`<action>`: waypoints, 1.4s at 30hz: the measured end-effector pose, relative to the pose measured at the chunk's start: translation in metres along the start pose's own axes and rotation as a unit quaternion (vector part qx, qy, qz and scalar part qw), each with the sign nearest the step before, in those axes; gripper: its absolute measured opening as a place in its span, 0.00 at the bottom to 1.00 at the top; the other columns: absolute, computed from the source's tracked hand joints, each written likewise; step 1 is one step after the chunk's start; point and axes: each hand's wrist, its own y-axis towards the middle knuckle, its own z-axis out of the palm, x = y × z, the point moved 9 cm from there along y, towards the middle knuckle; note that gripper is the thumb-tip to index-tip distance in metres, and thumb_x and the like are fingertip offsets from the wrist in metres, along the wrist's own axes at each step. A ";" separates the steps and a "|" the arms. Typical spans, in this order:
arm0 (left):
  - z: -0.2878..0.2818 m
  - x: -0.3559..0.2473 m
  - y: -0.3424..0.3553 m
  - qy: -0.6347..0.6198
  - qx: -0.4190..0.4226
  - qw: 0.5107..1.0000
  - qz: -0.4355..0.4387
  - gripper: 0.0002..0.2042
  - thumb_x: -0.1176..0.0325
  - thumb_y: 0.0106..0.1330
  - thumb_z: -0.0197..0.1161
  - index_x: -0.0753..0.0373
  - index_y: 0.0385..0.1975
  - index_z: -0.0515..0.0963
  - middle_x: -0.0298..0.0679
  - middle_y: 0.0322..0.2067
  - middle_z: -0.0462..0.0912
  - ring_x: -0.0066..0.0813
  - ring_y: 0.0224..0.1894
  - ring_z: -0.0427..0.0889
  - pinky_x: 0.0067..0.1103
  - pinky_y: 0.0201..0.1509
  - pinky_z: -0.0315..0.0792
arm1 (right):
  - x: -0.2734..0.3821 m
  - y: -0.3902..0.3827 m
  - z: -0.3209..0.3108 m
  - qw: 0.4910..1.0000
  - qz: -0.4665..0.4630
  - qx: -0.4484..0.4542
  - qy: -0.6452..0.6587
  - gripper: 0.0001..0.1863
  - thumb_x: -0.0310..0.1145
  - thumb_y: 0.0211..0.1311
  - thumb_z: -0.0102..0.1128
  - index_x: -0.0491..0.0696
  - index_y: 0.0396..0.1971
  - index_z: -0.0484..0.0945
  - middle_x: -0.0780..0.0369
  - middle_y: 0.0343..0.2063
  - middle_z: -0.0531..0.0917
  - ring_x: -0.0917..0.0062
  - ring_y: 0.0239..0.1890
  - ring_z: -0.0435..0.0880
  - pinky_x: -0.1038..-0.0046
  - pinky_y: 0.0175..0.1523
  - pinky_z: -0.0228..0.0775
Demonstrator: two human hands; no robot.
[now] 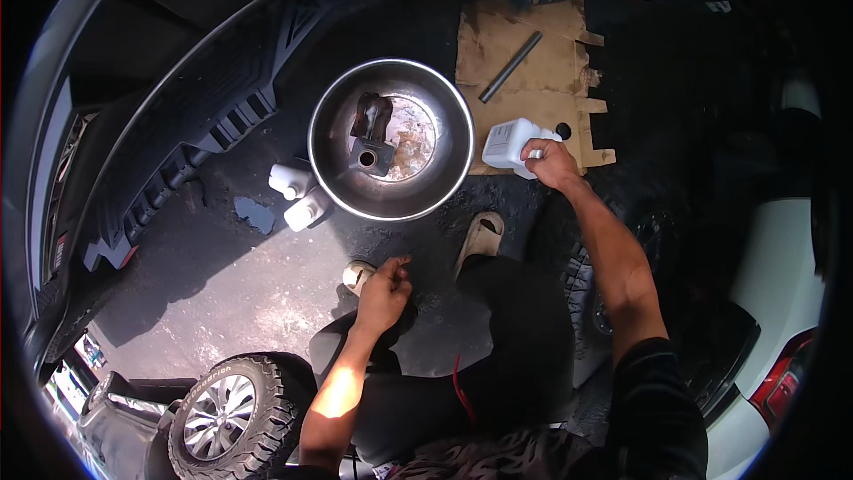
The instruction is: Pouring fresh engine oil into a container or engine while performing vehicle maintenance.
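My right hand (553,164) is wrapped round the handle of a white plastic jug (508,144), which lies tilted at the near edge of a cardboard sheet (524,44). A small dark round cap-like thing (563,131) shows just beyond that hand. Over my left knee hangs my left hand (386,290), fingers loosely bent and apart, with nothing visible in them. Left of the jug stands a wide metal bowl (393,215). Inside it sit a dark block with a round hole (370,158) and a dark brown, wet-looking piece (373,114).
Two white plastic bottles (291,182) stand left of the bowl. A dark metal tube (510,68) lies on the cardboard. Vehicle bumper (222,120) curves along the left, a mounted wheel (227,418) is at lower left, and a white car (777,258) is at right.
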 end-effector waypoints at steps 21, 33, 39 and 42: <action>0.008 -0.063 0.021 0.350 0.028 0.894 0.279 0.33 0.66 0.57 0.66 0.64 0.65 0.68 0.41 0.46 0.80 0.38 0.46 0.79 0.31 0.49 0.72 | 0.069 0.064 0.056 0.959 -0.187 -0.039 -0.211 0.25 0.34 0.50 0.62 0.58 0.53 0.78 0.55 0.41 0.84 0.59 0.48 0.83 0.61 0.53 0.74; 0.006 -0.041 0.012 0.357 0.027 0.899 0.251 0.32 0.65 0.57 0.65 0.65 0.64 0.69 0.42 0.47 0.80 0.38 0.47 0.79 0.31 0.52 0.71 | 0.075 0.051 0.057 0.894 -0.198 -0.165 -0.366 0.27 0.42 0.57 0.66 0.50 0.57 0.74 0.53 0.46 0.82 0.57 0.52 0.80 0.53 0.56 0.72; 0.012 -0.035 0.011 0.374 0.048 0.895 0.238 0.31 0.65 0.58 0.65 0.66 0.64 0.69 0.42 0.48 0.80 0.38 0.47 0.78 0.30 0.53 0.71 | 0.113 0.029 0.055 0.873 -0.240 -0.192 -0.379 0.30 0.44 0.57 0.67 0.50 0.60 0.73 0.54 0.54 0.76 0.60 0.60 0.73 0.52 0.60 0.68; 0.008 -0.042 0.007 0.359 0.042 0.896 0.257 0.32 0.65 0.57 0.65 0.66 0.64 0.68 0.42 0.48 0.80 0.38 0.47 0.78 0.29 0.52 0.71 | 0.173 0.024 0.083 0.855 -0.356 -0.131 -0.355 0.35 0.47 0.55 0.68 0.50 0.62 0.70 0.56 0.57 0.74 0.60 0.62 0.71 0.51 0.64 0.64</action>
